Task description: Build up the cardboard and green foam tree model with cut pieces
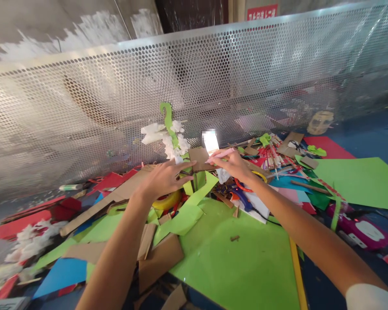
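My right hand (235, 164) grips a pink pen (224, 154), its tip over a small brown cardboard piece (198, 158). Fingers stretched and thumb apart, my left hand (161, 178) reaches to the cardboard's left edge; nothing shows in its grasp. Just beyond that hand stands a curled green paper stem (168, 120) with white crumpled paper flowers (172, 148). A bright phone-like screen (211, 143), partly blurred out, is behind the cardboard. Cut green paper strips (189, 211) lie under and beside my left hand.
A large green sheet (239, 258) covers the near middle. A blue glue gun (242, 199) and a yellow tape roll (168, 201) lie among scraps. On the right are another green sheet (358, 178) and a purple device (358, 228). A perforated metal panel (116, 99) runs along the back.
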A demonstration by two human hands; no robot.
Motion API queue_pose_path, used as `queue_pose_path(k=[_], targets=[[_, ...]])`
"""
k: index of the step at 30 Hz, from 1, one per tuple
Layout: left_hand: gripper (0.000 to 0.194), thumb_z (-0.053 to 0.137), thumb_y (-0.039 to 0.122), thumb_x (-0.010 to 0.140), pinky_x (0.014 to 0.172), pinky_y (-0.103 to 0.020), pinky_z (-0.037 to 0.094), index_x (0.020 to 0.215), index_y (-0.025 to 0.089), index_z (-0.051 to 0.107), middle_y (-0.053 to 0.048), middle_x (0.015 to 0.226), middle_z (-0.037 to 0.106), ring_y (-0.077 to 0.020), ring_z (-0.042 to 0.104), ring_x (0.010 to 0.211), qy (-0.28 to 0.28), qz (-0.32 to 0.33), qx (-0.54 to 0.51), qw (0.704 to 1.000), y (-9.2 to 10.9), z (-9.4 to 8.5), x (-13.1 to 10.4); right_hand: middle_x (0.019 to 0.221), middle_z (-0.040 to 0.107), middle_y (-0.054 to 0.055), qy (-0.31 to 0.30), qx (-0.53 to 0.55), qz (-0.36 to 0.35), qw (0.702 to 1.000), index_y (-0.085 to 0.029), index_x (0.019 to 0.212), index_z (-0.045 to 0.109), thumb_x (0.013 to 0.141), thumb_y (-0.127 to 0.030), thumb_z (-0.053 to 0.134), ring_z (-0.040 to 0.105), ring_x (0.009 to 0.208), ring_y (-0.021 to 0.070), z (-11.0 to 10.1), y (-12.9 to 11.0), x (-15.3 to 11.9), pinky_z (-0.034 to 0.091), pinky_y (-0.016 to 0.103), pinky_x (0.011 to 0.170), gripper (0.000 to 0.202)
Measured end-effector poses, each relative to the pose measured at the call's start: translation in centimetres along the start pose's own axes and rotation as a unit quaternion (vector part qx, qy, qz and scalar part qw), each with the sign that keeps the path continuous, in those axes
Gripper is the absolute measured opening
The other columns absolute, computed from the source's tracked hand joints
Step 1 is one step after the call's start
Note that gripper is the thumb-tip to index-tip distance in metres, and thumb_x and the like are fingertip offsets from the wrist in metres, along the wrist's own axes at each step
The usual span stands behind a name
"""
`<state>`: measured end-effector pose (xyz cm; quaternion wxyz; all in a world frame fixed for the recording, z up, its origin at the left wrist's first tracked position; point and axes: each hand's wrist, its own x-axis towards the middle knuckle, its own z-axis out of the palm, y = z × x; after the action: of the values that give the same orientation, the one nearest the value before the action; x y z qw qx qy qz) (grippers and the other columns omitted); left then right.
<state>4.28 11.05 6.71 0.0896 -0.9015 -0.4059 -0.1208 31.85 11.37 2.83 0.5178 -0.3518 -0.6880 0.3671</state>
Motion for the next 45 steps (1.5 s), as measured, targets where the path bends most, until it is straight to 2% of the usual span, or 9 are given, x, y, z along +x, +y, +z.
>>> queue_pose_path(k=[9, 14, 19, 23, 30, 35, 39, 42, 45], targets=[[0.056, 0.057, 0.054, 0.101, 0.082, -0.040, 0.056, 0.147, 0.025, 0.068, -0.009, 0.083, 0.075, -0.0271, 0.071, 0.085, 0.002, 0.008, -0.035, 0.999, 0.4, -0.4, 0.0, 0.101, 0.081, 0.008, -0.044, 0.067, 0.028, 0.996, -0.020, 0.094, 0.081, 0.091, -0.042, 0.071, 0.075, 0.092, 0.0189, -1.6, 0.1, -0.2, 0.060, 0.032, 0.082, 0.024], [0.057, 0.057, 0.056, 0.101, 0.080, -0.040, 0.056, 0.148, 0.025, 0.067, -0.009, 0.081, 0.073, -0.0274, 0.071, 0.084, 0.002, 0.004, -0.029, 1.000, 0.4, -0.3, 0.0, 0.111, 0.082, 0.005, -0.298, -0.033, -0.020, 0.954, -0.025, 0.115, 0.081, 0.100, -0.036, 0.066, 0.074, 0.107, 0.0191, -4.0, -2.2, -1.1, 0.056, 0.036, 0.100, 0.024], [0.056, 0.060, 0.053, 0.100, 0.087, -0.041, 0.056, 0.150, 0.028, 0.065, -0.010, 0.099, 0.079, -0.0268, 0.073, 0.091, 0.006, 0.007, -0.039, 0.999, 0.3, -0.2, -0.1, 0.132, 0.077, 0.003, -0.340, -0.053, -0.021, 0.939, -0.028, 0.116, 0.081, 0.099, -0.023, 0.065, 0.067, 0.132, 0.0200, -3.6, -2.8, -1.7, 0.049, 0.041, 0.115, 0.024], [0.056, 0.059, 0.054, 0.101, 0.090, -0.043, 0.056, 0.151, 0.029, 0.064, -0.012, 0.108, 0.079, -0.0283, 0.073, 0.097, 0.001, 0.008, -0.033, 0.999, 0.2, 0.0, -0.1, 0.125, 0.080, 0.005, -0.366, -0.082, 0.012, 0.927, -0.026, 0.111, 0.083, 0.096, -0.021, 0.066, 0.074, 0.116, 0.0201, -2.4, -3.9, -2.0, 0.055, 0.037, 0.103, 0.022], [0.059, 0.054, 0.059, 0.103, 0.089, -0.043, 0.055, 0.154, 0.031, 0.061, -0.011, 0.104, 0.077, -0.0274, 0.072, 0.094, -0.002, 0.009, -0.032, 0.999, -0.1, 0.0, -0.1, 0.106, 0.084, 0.010, -0.510, -0.015, 0.140, 0.848, -0.020, 0.103, 0.086, 0.087, -0.030, 0.080, 0.079, 0.098, 0.0243, -3.5, -8.5, -3.1, 0.059, 0.030, 0.082, 0.020], [0.058, 0.054, 0.060, 0.103, 0.087, -0.042, 0.053, 0.153, 0.032, 0.061, -0.012, 0.106, 0.076, -0.0271, 0.071, 0.092, 0.002, 0.007, -0.025, 1.000, -0.2, 0.2, -0.1, 0.104, 0.084, 0.008, -0.532, -0.210, 0.175, 0.802, -0.018, 0.108, 0.084, 0.091, -0.026, 0.069, 0.078, 0.091, 0.0204, -3.7, -7.5, -4.0, 0.055, 0.024, 0.075, 0.024], [0.058, 0.054, 0.060, 0.103, 0.085, -0.041, 0.052, 0.153, 0.033, 0.061, -0.012, 0.105, 0.075, -0.0269, 0.070, 0.088, -0.003, 0.003, -0.025, 1.000, -0.1, 0.2, -0.1, 0.110, 0.082, 0.008, -0.589, -0.218, 0.187, 0.755, -0.017, 0.118, 0.082, 0.094, -0.032, 0.067, 0.075, 0.090, 0.0186, -3.4, -7.4, -5.1, 0.054, 0.023, 0.071, 0.032], [0.057, 0.055, 0.059, 0.103, 0.085, -0.041, 0.052, 0.154, 0.033, 0.061, -0.012, 0.106, 0.075, -0.0272, 0.071, 0.089, -0.006, -0.002, -0.028, 1.000, 0.0, 0.0, -0.1, 0.125, 0.079, 0.010, -0.583, -0.150, 0.217, 0.768, -0.020, 0.129, 0.079, 0.098, -0.044, 0.068, 0.075, 0.100, 0.0204, -4.7, -8.5, -5.2, 0.058, 0.021, 0.067, 0.041], [0.057, 0.055, 0.059, 0.103, 0.083, -0.040, 0.052, 0.154, 0.033, 0.061, -0.012, 0.103, 0.075, -0.0273, 0.071, 0.089, 0.000, 0.005, -0.022, 1.000, 0.0, 0.0, -0.1, 0.132, 0.077, 0.013, -0.517, -0.079, 0.197, 0.829, -0.022, 0.138, 0.074, 0.098, -0.052, 0.070, 0.075, 0.110, 0.0237, -6.3, -9.1, -4.2, 0.062, 0.023, 0.069, 0.050]])
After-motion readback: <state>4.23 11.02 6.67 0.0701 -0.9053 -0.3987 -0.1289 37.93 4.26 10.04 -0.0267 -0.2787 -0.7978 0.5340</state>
